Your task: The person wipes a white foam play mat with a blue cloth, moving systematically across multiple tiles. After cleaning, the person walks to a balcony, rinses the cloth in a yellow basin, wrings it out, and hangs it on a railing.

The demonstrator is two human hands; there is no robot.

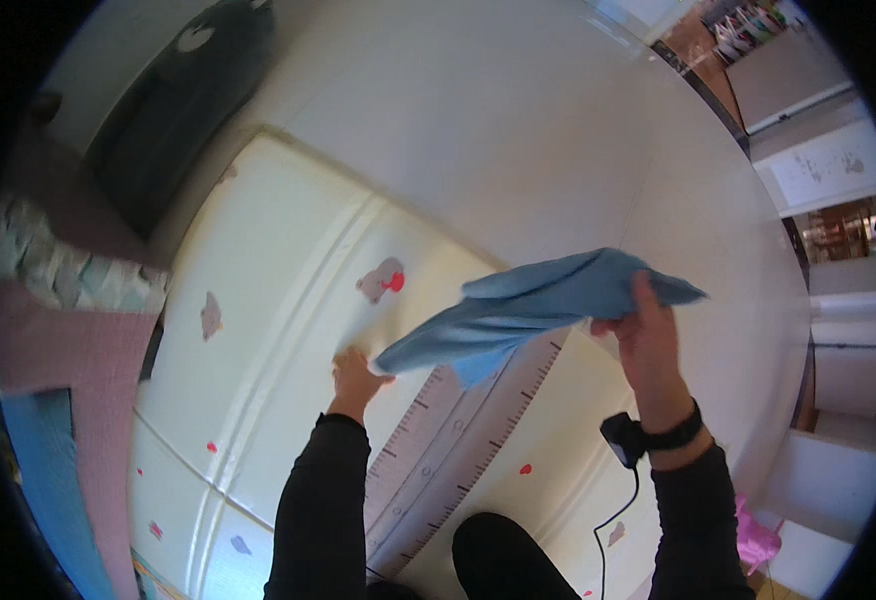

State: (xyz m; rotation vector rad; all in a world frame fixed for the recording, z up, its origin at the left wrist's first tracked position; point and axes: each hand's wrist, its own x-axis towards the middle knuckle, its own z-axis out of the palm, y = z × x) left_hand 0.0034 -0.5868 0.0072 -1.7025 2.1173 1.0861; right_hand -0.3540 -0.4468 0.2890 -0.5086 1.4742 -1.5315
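Note:
A blue fabric piece (535, 300), possibly a garment, stretches in folds above a pale padded play mat (288, 315). My right hand (648, 341) grips it near its right end, with the thumb over the fabric. The opposite corner reaches my left hand (355, 379), which is low over the mat. Whether those fingers pinch the corner or only lie beside it cannot be made out. Under the cloth runs a grey strip with ruler markings (475, 442), printed on the mat. A black device with a cable (622, 439) is strapped to my right wrist.
Glossy pale floor tiles (498, 112) lie beyond the mat. A dark elongated object (183, 112) stands at upper left, and pink and blue fabric (93, 352) hangs along the left. White cabinets (813, 465) line the right, near a bright pink object (757, 532). My knee (509, 559) is below.

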